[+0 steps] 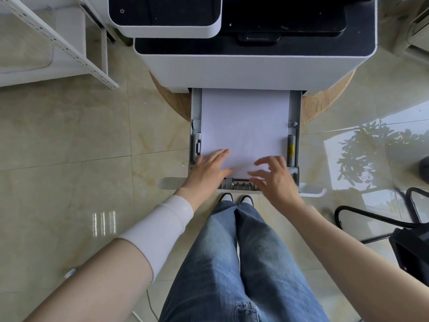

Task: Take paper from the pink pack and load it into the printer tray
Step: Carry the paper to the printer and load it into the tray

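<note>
A stack of white paper lies flat in the grey printer tray, which is pulled out from the white and black printer. My left hand rests palm down on the near left corner of the paper, fingers spread. Over the near right corner hovers my right hand, its fingers curled and apart, fingertips at the sheet's edge. Neither hand grips anything. The pink pack is out of view.
The printer stands on a round wooden base on a glossy tiled floor. A white metal shelf frame is at the upper left. A black chair sits at the right. My legs and shoes are below the tray.
</note>
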`<state>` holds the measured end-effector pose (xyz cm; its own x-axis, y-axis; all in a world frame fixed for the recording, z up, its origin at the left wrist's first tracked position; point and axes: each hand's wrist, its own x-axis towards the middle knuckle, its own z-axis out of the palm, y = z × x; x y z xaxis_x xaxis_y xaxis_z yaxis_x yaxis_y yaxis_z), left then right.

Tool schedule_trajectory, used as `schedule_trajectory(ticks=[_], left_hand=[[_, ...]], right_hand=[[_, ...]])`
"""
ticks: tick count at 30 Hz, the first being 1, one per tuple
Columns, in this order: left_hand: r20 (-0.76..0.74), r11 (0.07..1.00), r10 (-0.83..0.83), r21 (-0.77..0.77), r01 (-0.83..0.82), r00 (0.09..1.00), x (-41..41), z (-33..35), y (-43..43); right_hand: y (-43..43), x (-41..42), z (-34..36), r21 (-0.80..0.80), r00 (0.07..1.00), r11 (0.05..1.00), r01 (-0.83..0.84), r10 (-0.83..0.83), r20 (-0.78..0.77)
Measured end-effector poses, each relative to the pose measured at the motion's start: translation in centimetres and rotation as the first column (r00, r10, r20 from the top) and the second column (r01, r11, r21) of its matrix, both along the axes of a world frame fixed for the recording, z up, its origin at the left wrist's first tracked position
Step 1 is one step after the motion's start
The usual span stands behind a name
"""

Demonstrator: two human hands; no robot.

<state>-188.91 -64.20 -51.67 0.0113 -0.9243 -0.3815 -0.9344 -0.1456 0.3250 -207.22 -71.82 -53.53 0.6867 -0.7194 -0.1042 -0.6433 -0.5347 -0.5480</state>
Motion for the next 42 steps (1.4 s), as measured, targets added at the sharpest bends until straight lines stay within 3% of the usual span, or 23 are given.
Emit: schedule_trajectory(ticks=[3, 6, 11, 14, 17, 19, 22, 26, 33, 42], left_hand=[[0.085, 0.995, -0.008, -0.098, 0.016, 0.996, 0.8, -0.3, -1.3], [0.198, 0.999, 0.007, -0.046, 0.002, 0.980, 1.9, -0.6, -2.1], [0.283, 1.000, 0.021, -0.002, -0.022, 0.959, 1.6, -0.9, -2.3], [0.223, 0.999, 0.045, -0.025, -0.040, 0.974, 1.9, -0.8, -2.1], [0.048, 0.951, 0.199, -0.251, -0.181, 0.979, 2.4, -0.1, -1.1], [-0.104, 0.812, 0.449, -0.366, -0.454, 0.887, 2.7, 0.2, -0.2], [-0.220, 0.647, 0.669, -0.297, -0.702, 0.710, 2.7, 0.1, 0.5], [-0.229, 0.615, 0.729, -0.195, -0.764, 0.645, 2.5, -0.7, -0.3], [-0.290, 0.551, 0.761, -0.182, -0.815, 0.580, 2.7, -1.2, -0.6], [-0.307, 0.548, 0.756, -0.184, -0.816, 0.578, 2.5, -1.0, -0.6]], right_hand=[[-2.4, 0.2, 0.7, 0.037, 0.988, 0.998, 0.049, -0.043, -0.146], [-3.8, 0.4, 1.1, 0.032, 0.950, 0.999, -0.033, 0.042, -0.308], [-3.2, 0.5, 0.7, -0.002, 0.938, 1.000, -0.021, 0.019, -0.345], [-3.3, 0.7, 0.8, 0.013, 0.945, 1.000, -0.007, 0.011, -0.327], [-3.8, -0.2, 1.4, 0.006, 0.981, 0.991, 0.133, -0.131, -0.144], [-4.1, -1.3, 1.9, 0.020, 0.927, 0.927, 0.374, -0.374, -0.010], [-4.3, -2.1, 2.0, 0.145, 0.790, 0.782, 0.607, -0.613, -0.001], [-4.6, -1.6, 1.1, 0.193, 0.758, 0.739, 0.646, -0.650, -0.047], [-4.9, -0.5, 1.4, 0.288, 0.595, 0.545, 0.788, -0.795, -0.123], [-4.5, 0.0, 1.6, 0.327, 0.595, 0.534, 0.780, -0.795, -0.119]])
